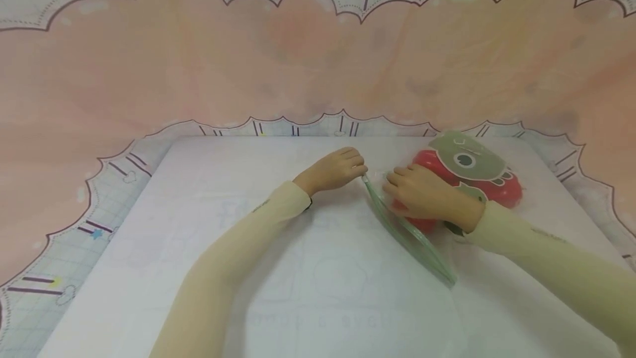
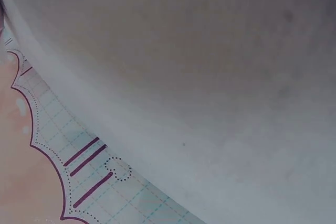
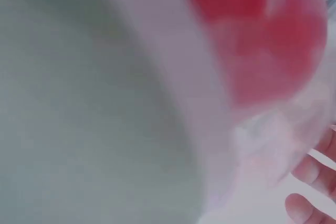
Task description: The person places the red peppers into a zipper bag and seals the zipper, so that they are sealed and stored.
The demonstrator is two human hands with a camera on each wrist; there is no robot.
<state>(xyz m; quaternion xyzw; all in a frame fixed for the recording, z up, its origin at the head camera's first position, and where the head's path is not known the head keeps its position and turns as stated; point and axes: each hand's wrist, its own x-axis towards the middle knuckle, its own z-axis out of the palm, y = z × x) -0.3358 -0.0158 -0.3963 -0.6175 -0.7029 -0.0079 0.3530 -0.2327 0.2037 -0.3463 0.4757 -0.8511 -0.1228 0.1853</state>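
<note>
A clear zip bag (image 1: pixel 473 236) with a green cartoon face printed on it lies at the right of the white tabletop. Something red and rounded (image 1: pixel 507 195) shows through its plastic. Its green zip strip (image 1: pixel 422 256) slants towards the front, the two edges parted along the middle. My left hand (image 1: pixel 340 170) pinches the far end of this strip. The right hand (image 1: pixel 422 192) lies over the bag's left side, fingers curled at the mouth. In the right wrist view, fingertips (image 3: pixel 310 174) show beside the clear film; the thumb is hidden.
The white tabletop (image 1: pixel 199 291) has faint markings. Behind and around it hangs a peach and checked patterned cloth (image 1: pixel 248 59). The left wrist view holds mostly a blurred pale surface (image 2: pixel 184 77) and some patterned cloth (image 2: pixel 131 198).
</note>
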